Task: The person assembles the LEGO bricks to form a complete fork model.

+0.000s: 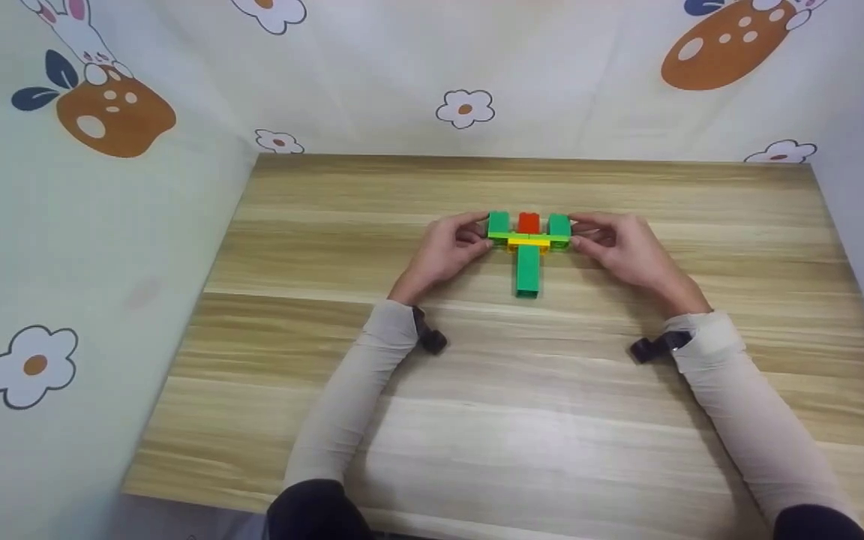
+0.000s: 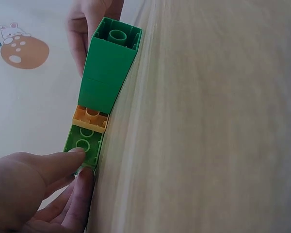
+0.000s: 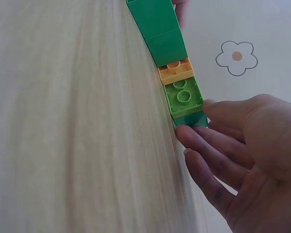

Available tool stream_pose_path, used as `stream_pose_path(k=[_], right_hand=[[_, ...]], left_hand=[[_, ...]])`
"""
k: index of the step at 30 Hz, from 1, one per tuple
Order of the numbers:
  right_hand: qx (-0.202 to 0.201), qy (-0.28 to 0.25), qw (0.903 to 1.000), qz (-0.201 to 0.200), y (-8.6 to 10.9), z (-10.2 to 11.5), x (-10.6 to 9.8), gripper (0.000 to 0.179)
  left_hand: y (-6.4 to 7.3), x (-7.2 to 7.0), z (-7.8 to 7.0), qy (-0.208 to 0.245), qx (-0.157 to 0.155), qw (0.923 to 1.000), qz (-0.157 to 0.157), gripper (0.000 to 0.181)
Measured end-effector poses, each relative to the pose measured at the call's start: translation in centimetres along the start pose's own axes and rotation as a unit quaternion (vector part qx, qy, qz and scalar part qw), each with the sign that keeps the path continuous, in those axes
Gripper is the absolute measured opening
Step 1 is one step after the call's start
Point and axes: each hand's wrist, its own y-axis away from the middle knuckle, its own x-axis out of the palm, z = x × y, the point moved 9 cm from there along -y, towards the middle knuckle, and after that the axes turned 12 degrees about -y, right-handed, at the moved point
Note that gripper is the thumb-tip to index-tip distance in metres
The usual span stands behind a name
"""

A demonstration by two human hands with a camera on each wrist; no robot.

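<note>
A building-block assembly lies on the wooden tabletop, with a green stem [image 1: 528,270] toward me. Across the stem's far end runs a yellow brick [image 1: 529,244], then a lime green crosspiece [image 2: 86,141]. Beyond that stand a red block [image 1: 528,223] in the middle, a left green block [image 1: 499,223] and a right green block [image 1: 559,224]. My left hand [image 1: 447,247] pinches the left end, its thumb on the hollow underside of the lime piece. At the opposite end my right hand [image 3: 262,141] holds the corner between thumb and fingertips.
The wooden table [image 1: 537,427] runs up to a flower-patterned cloth wall [image 1: 372,82] at the back, with more cloth on both sides. A black wrist mount [image 1: 432,339] sticks inward from the left sleeve, and another black mount [image 1: 649,349] from the right.
</note>
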Motion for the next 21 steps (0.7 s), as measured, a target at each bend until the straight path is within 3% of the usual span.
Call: stream_pose_path(k=[10,15,19,21], right_hand=[[-0.005,0.000,1.0000,0.000,0.0,0.0,-0.1,0.045],[0.010,0.026,0.9995,-0.015,0.1,0.0,-0.9,0.044],[0.012,0.051,0.9982,-0.030,0.2,0.4,-1.8,0.043],[0.008,0.064,0.9971,-0.040,0.2,0.8,-2.3,0.044]], left_hand=[[0.1,-0.2,-0.1,0.002,-0.001,0.9999,0.011,0.052],[0.2,-0.5,-0.2,0.006,-0.001,0.9997,0.022,0.051],[0.2,-1.5,-0.3,-0.012,0.008,0.9999,0.003,0.050],[0.3,-2.4,-0.3,-0.049,0.009,0.9986,-0.018,0.051]])
